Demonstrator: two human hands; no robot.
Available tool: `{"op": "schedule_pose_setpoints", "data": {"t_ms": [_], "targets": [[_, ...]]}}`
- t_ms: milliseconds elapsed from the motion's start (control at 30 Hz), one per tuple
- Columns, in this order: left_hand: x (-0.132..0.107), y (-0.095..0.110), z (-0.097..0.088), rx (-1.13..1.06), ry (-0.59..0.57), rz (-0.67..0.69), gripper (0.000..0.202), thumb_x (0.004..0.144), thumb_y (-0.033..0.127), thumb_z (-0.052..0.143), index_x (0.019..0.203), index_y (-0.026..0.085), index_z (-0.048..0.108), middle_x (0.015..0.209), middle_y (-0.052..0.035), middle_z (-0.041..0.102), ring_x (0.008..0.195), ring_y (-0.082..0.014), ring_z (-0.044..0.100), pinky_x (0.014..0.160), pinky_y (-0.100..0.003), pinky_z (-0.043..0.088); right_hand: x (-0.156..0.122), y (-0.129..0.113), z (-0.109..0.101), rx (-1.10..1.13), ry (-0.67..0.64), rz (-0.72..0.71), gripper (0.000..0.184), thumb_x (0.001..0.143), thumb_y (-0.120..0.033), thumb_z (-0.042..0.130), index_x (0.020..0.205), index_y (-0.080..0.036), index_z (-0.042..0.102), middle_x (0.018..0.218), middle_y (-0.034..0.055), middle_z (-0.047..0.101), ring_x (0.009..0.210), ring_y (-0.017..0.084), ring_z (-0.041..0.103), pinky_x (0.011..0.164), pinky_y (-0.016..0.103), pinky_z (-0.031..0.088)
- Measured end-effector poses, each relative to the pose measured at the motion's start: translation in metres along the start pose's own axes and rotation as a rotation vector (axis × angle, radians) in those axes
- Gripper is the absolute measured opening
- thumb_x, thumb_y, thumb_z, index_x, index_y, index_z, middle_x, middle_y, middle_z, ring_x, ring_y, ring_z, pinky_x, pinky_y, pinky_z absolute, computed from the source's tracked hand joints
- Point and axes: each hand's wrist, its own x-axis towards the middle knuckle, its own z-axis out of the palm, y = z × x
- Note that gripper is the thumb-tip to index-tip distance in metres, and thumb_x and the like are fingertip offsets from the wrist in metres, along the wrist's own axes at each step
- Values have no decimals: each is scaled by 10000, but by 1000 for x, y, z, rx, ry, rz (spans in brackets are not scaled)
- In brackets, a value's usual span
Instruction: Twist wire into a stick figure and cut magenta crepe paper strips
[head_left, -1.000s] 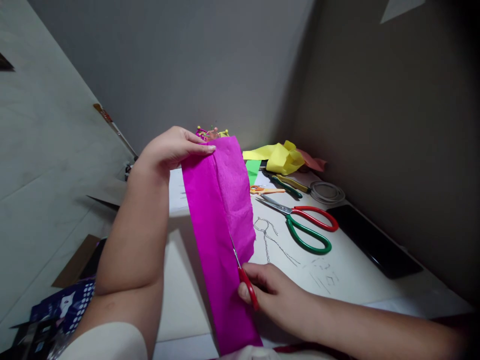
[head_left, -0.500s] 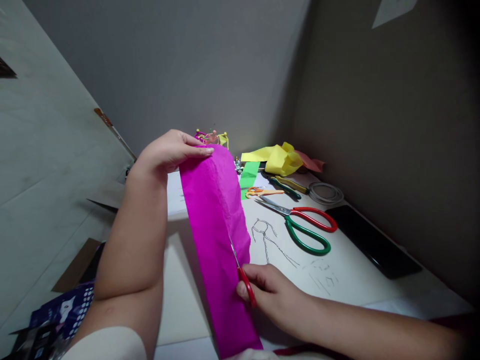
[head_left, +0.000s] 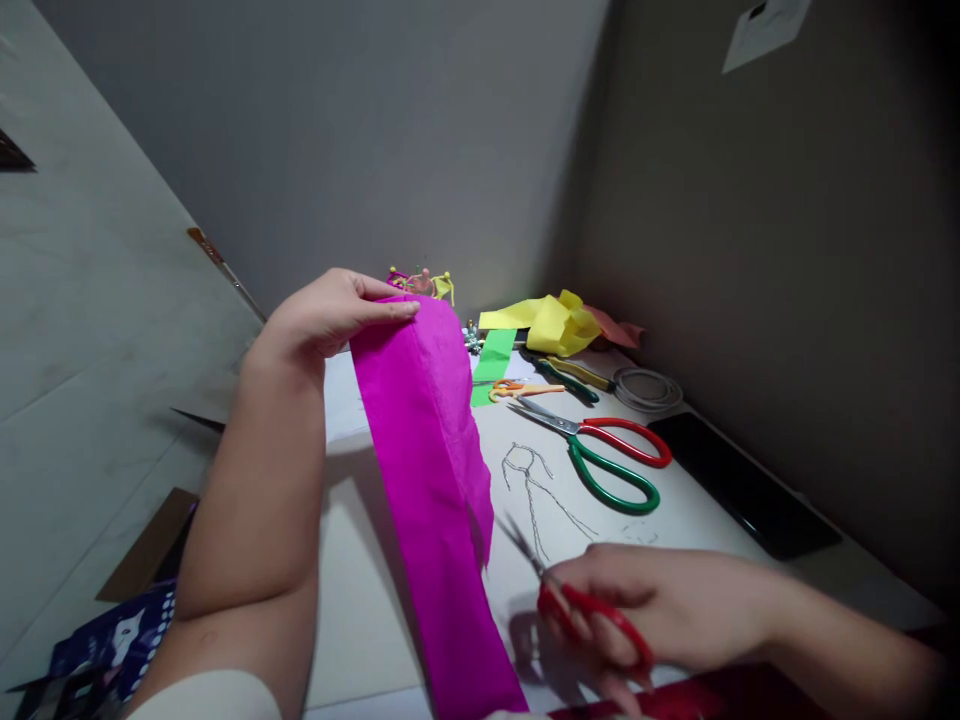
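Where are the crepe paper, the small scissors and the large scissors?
crepe paper [head_left: 420, 470]: head view, middle of the strip.
small scissors [head_left: 600, 610]: head view, red handle.
large scissors [head_left: 596, 488]: head view, green handle.

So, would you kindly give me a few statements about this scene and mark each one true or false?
1. The left hand holds the top end of a long magenta crepe paper strip. True.
2. Small red-handled scissors in the right hand are cutting into the strip. False: their blades are clear of its edge.
3. Large steel scissors with one red and one green handle lie on the white tabletop. True.
4. Crumpled yellow paper lies beneath the left hand. False: it lies at the table's far end.
5. A dark line sketch of a figure is on the tabletop. True.
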Motion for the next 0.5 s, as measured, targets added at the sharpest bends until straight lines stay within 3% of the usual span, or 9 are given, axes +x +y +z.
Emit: {"op": "schedule_pose_setpoints", "data": {"t_ms": [33, 100, 167, 200, 367, 500], "targets": [[0, 1, 0, -2, -9, 11, 280, 568, 253, 785, 840, 197, 758, 717, -42, 719, 575, -126, 612, 536, -222, 506, -4, -4, -7, 9, 70, -52, 306, 868, -462, 490, 834, -158, 483, 643, 12, 562, 554, 105, 480, 563, 236, 370], [-2, 4, 2, -5, -25, 42, 318, 561, 252, 789, 873, 198, 755, 768, -49, 729, 612, -133, 626, 559, -218, 510, -3, -14, -21, -1, 370, -268, 356, 856, -517, 481, 935, -170, 484, 839, 80, 630, 707, 149, 562, 617, 259, 410], [-6, 9, 3, -3, -43, 78, 343, 561, 253, 790, 898, 200, 750, 812, -51, 735, 644, -137, 637, 573, -211, 509, 10, -26, -35, 8, 735, -490, 369, 826, -516, 534, 1023, -211, 468, 1087, 107, 597, 962, 191, 561, 749, 294, 439], [-8, 12, 4, 2, -53, 92, 349, 563, 254, 789, 905, 200, 748, 828, -51, 736, 653, -139, 641, 575, -208, 508, 20, -33, -41, 28, 807, -541, 371, 812, -497, 568, 1043, -231, 453, 1163, 100, 566, 1046, 195, 535, 810, 311, 436], [-18, 25, 3, 37, -105, 122, 351, 576, 265, 788, 916, 193, 745, 843, -52, 739, 648, -144, 645, 557, -209, 505, 78, -69, -54, 189, 791, -664, 553, 660, -358, 754, 1051, -251, 378, 1146, 63, 573, 1023, 164, 565, 855, 323, 463], [-18, 23, -2, 20, -130, 116, 419, 566, 305, 803, 962, 190, 733, 817, -56, 740, 633, -155, 648, 559, -227, 513, 112, -88, -50, 330, 704, -760, 710, 573, -216, 800, 1086, -255, 311, 812, -14, 652, 715, 157, 642, 706, 328, 522]]}}
